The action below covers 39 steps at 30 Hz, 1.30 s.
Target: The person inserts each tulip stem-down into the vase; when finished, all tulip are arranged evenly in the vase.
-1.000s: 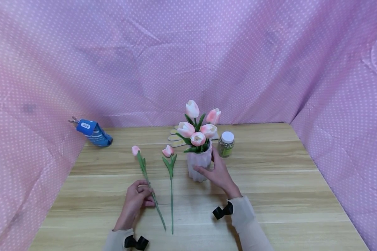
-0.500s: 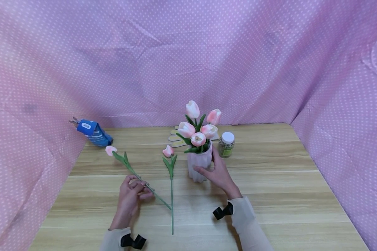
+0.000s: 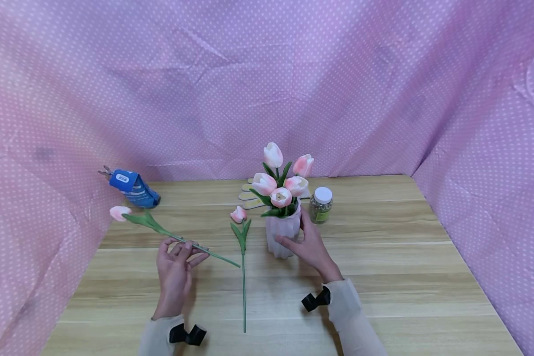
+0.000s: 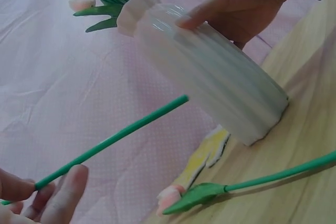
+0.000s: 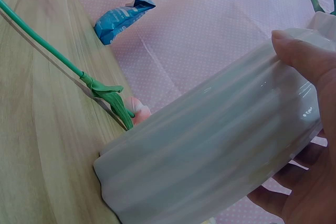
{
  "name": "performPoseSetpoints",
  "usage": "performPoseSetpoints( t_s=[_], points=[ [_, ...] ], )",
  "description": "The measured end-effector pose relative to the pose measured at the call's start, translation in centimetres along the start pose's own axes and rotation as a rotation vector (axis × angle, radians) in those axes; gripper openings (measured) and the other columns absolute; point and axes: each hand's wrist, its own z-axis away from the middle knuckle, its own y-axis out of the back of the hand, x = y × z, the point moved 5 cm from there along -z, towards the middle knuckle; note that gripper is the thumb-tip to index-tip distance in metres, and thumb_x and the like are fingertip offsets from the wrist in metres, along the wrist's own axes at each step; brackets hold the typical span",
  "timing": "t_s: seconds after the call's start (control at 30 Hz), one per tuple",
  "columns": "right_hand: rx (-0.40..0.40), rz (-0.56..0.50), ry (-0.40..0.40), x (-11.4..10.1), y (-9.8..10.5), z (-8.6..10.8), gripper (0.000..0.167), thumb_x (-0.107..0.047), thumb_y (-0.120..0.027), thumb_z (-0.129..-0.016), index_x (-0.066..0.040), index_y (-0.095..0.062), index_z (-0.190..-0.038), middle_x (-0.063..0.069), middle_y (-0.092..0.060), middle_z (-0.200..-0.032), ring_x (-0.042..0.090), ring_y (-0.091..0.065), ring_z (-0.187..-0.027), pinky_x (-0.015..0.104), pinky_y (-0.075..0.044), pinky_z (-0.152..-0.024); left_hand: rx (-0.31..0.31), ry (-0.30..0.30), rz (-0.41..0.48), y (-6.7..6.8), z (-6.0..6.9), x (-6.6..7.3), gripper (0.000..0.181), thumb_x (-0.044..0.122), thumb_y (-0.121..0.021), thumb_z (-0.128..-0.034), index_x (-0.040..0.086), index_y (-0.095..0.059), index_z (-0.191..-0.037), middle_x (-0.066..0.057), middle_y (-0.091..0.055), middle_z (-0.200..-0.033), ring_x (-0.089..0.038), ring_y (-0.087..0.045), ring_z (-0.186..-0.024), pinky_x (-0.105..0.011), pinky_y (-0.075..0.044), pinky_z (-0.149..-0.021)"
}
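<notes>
My left hand [image 3: 175,269] pinches the green stem of a pink-and-white artificial tulip [image 3: 149,221], its bloom pointing left and its stem end toward the middle. My right hand [image 3: 310,247] grips the side of a white ribbed vase [image 3: 281,236], thumb in front, the other fingers partly hidden behind. Several tulips [image 3: 280,184] stand in that vase, blooms upright. Another single tulip [image 3: 244,262] lies on the table between the left hand and the vase. In the left wrist view the held stem's tip [image 4: 184,98] appears close to the vase; whether it touches is unclear.
A blue bag [image 3: 138,190] stands at the back left of the wooden table [image 3: 396,277]. Right of the vase is a glass jar [image 3: 321,206] with a white lid. Yellow-patterned gloves [image 3: 249,196] lie partly hidden behind the vase. A pink dotted cloth [image 3: 204,89] hangs around the table.
My left hand has lifted the tulip and moved slightly left and forward. The flower has swung from nearly upright in view to a flatter slant, bloom leftward. My right hand stays on the vase.
</notes>
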Motion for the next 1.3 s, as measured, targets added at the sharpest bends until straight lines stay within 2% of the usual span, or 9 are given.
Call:
performPoseSetpoints(
  t_s=[0.1,0.23,0.4,0.5,0.63,0.73,0.9,0.97,1.3],
  points=[
    [0.000,0.000,-0.002,0.0,0.0,0.0,0.093,-0.034,-0.080,-0.085,-0.026,-0.023,-0.158,0.005,-0.044,-0.156,0.030,-0.048,-0.140,0.057,-0.044,-0.113,0.033,-0.059,0.065,-0.2,-0.2,0.4,0.020,-0.006,-0.054,-0.0980,0.008,-0.042,-0.106,-0.006,-0.066,-0.078,-0.018,-0.072,-0.069,-0.041,-0.065,-0.065],
    [0.001,-0.003,0.010,0.1,0.0,-0.1,0.091,-0.032,-0.080,-0.084,-0.026,-0.025,-0.157,0.005,-0.047,-0.153,0.029,-0.050,-0.138,0.057,-0.045,-0.112,0.043,-0.148,0.172,-0.6,-0.4,0.9,0.022,-0.009,-0.055,-0.0964,0.005,-0.041,-0.107,-0.009,-0.066,-0.077,-0.022,-0.073,-0.068,-0.042,-0.064,-0.063],
    [0.003,0.004,0.023,0.1,0.0,-0.2,0.091,-0.033,-0.080,-0.085,-0.027,-0.025,-0.156,0.004,-0.047,-0.154,0.029,-0.049,-0.139,0.057,-0.045,-0.113,-0.002,-0.257,0.291,-1.3,-0.5,1.4,0.025,-0.013,-0.052,-0.0957,0.001,-0.039,-0.111,-0.013,-0.066,-0.079,-0.027,-0.074,-0.069,-0.043,-0.064,-0.062],
    [0.003,0.007,0.026,0.1,0.0,-0.3,0.091,-0.034,-0.080,-0.085,-0.028,-0.025,-0.157,0.004,-0.046,-0.154,0.029,-0.048,-0.139,0.058,-0.044,-0.113,-0.037,-0.306,0.333,-1.7,-0.5,1.7,0.025,-0.015,-0.050,-0.0957,0.000,-0.037,-0.111,-0.014,-0.066,-0.080,-0.028,-0.075,-0.071,-0.044,-0.064,-0.062],
    [0.003,0.006,0.028,0.0,0.0,-0.3,0.091,-0.033,-0.080,-0.084,-0.028,-0.025,-0.156,0.004,-0.047,-0.153,0.029,-0.049,-0.139,0.057,-0.045,-0.112,-0.058,-0.349,0.346,-2.1,-0.4,2.1,0.024,-0.015,-0.050,-0.0959,0.000,-0.038,-0.111,-0.015,-0.066,-0.082,-0.029,-0.075,-0.073,-0.044,-0.064,-0.062],
    [0.003,0.003,0.022,0.0,0.0,-0.3,0.091,-0.033,-0.080,-0.084,-0.028,-0.025,-0.156,0.004,-0.047,-0.153,0.029,-0.050,-0.138,0.058,-0.045,-0.112,-0.043,-0.373,0.307,-2.6,-0.3,2.5,0.025,-0.012,-0.053,-0.0960,0.004,-0.042,-0.111,-0.014,-0.067,-0.083,-0.027,-0.075,-0.072,-0.044,-0.064,-0.063],
    [0.000,0.004,0.000,0.2,0.0,-0.2,0.091,-0.035,-0.080,-0.084,-0.029,-0.024,-0.156,0.004,-0.046,-0.154,0.030,-0.049,-0.139,0.058,-0.044,-0.113,-0.068,-0.410,0.297,-3.7,0.0,3.4,0.026,-0.010,-0.054,-0.0963,0.005,-0.042,-0.113,-0.014,-0.067,-0.086,-0.025,-0.074,-0.075,-0.043,-0.064,-0.065],
    [-0.001,0.006,-0.007,0.2,0.0,-0.2,0.092,-0.035,-0.080,-0.084,-0.029,-0.024,-0.157,0.004,-0.045,-0.155,0.030,-0.048,-0.140,0.058,-0.044,-0.113,-0.101,-0.426,0.333,-4.3,0.2,3.7,0.026,-0.012,-0.052,-0.0964,0.003,-0.040,-0.114,-0.016,-0.067,-0.087,-0.027,-0.074,-0.075,-0.043,-0.064,-0.065],
    [0.000,0.002,-0.019,0.3,-0.1,-0.1,0.093,-0.035,-0.080,-0.084,-0.029,-0.023,-0.157,0.004,-0.044,-0.156,0.031,-0.048,-0.140,0.059,-0.044,-0.113,-0.172,-0.489,0.381,-7.2,1.1,4.9,0.024,-0.014,-0.048,-0.0972,0.002,-0.042,-0.113,-0.016,-0.066,-0.088,-0.029,-0.075,-0.076,-0.045,-0.064,-0.066]
  ],
)
